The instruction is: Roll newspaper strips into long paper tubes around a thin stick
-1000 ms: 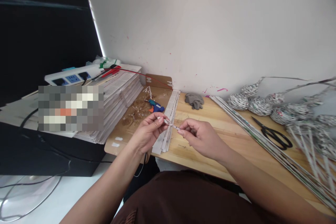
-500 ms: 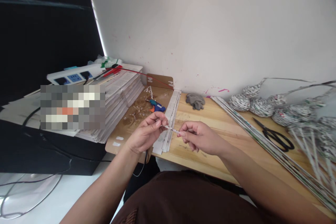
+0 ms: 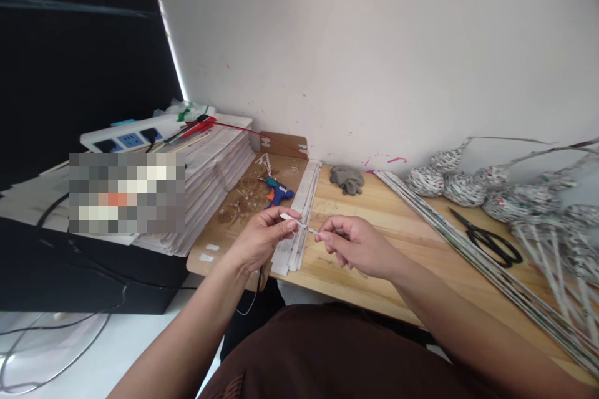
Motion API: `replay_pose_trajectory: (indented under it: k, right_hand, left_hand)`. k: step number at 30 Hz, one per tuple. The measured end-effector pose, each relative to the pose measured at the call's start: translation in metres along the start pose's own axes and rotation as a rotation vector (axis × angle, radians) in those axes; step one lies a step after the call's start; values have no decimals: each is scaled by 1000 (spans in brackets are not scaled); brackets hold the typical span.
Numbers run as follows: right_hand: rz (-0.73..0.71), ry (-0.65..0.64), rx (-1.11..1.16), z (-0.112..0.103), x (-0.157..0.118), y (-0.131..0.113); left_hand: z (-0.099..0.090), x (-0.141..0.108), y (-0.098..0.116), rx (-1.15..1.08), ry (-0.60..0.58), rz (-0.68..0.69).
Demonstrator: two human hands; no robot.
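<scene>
Between my two hands, above the near edge of the table, is a short, thin twisted strip of white paper (image 3: 304, 226). My left hand (image 3: 262, 235) pinches it between thumb and fingers, and a flat white end shows past the thumb. On the other end, the thumb and forefinger of my right hand (image 3: 352, 242) are closed. Below and just behind the hands lies a stack of newspaper strips (image 3: 306, 193). A blue hot glue gun (image 3: 279, 192) rests on brown cardboard (image 3: 222, 234) just beyond my left hand.
Left stands a tall pile of newspaper sheets (image 3: 229, 162) with a power strip (image 3: 126, 134) on top. A grey glove (image 3: 347, 179) lies on the wooden table (image 3: 374, 218). Rolled paper sticks (image 3: 435, 237), black scissors (image 3: 491, 243) and woven paper gourds (image 3: 463, 190) are on the right.
My left fingers have shifted on the paper strip, and a flat white end now shows above the thumb. My right hand keeps its pinch in nearly the same place.
</scene>
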State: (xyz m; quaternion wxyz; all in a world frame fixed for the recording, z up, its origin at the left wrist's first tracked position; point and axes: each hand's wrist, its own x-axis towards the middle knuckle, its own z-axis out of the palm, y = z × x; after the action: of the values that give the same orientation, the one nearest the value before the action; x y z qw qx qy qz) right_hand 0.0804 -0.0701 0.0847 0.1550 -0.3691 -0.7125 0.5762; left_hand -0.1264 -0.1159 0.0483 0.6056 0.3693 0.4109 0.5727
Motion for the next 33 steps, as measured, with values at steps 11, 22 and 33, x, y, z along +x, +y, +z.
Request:
replay_pose_trajectory:
  k: [11,22,33]
  right_hand:
    - [70,-88,77,0,1,4]
    - [-278,273,-441,6,-11,-1]
    - [-391,302,-618,6,-16,0]
  left_hand:
    - [0,-2,2,6,-45,11]
    - [-1,-2,4,-74,67,49]
    - [20,-1,3,131,89,131]
